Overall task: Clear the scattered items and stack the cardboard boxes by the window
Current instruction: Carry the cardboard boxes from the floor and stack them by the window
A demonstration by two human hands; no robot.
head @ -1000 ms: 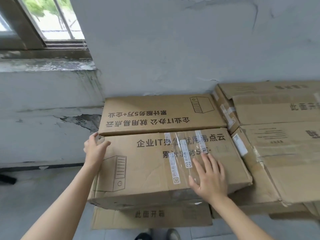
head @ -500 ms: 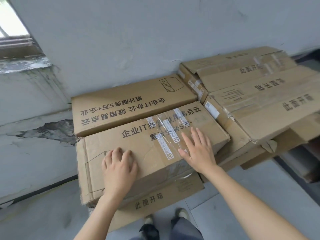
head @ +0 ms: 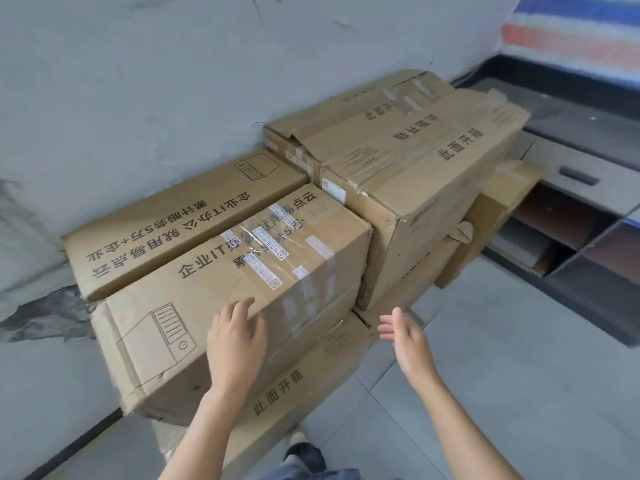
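Trainee: Which hand is lying nearer the taped box, and what are the fingers doing?

Technician: The left hand (head: 239, 341) is resting on the near top edge of the taped box (head: 194, 292), about midway along it. Its fingers are loose and slightly spread, gripping nothing. The right hand (head: 403, 336) is hovering just off the right end of the taped box, fingers straight and released, palm facing that end, touching nothing. The left hand is therefore the nearer one

Trainee: How is the taped box lying?

Technician: It is sitting flat on a lower box (head: 287, 386), which is jutting out beneath the taped box on the person's side. Its long axis is running from near left to far right, parallel to the wall (head: 138, 81) behind the taped box. Its right end is pointing at the taller box (head: 415, 202), which is standing just beside that end; whether they are touching cannot be told. A rear box (head: 180, 223) is lying against the far long side of the taped box, on the same axis

Trainee: What is the coming move depending on?

Technician: Probably on span. The left hand is sitting mid-length, so a lift is likely calling for it to shift toward the left end while the right hand closes on the right end. The window is not showing in this view. A shelf unit (head: 581, 188) is standing well apart, to the right of the taped box
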